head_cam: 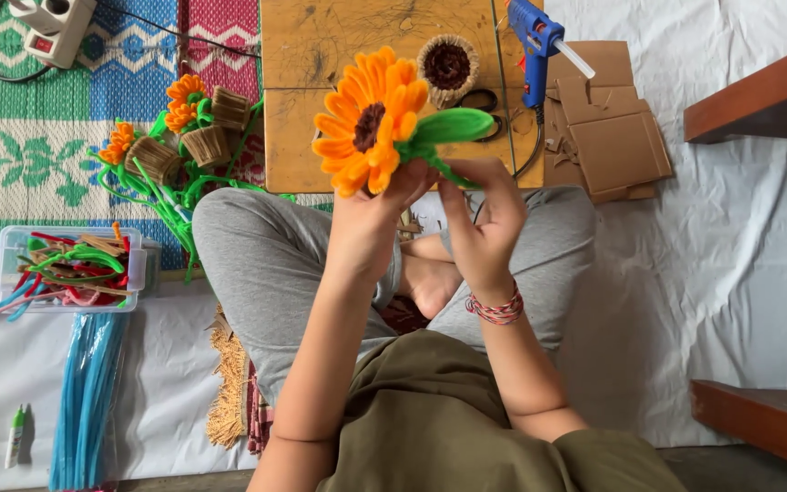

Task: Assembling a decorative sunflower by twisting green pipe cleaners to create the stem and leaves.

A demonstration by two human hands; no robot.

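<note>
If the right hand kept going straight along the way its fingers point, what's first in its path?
The right hand points up-frame at the green pipe-cleaner leaf it already touches. Beyond that, probably the scissors on the wooden board, though depth is unclear.

Olive-green top on this person, short-sleeved, arms bare from the upper arm down. Light grey trousers cover the legs, feet bare. On the right wrist, at about five o'clock from the right hand (483, 235), sits a braided bracelet (495, 311) in red and white.

An orange pipe-cleaner flower (368, 121) with a dark centre and green leaf, held upright above the lap.
</note>
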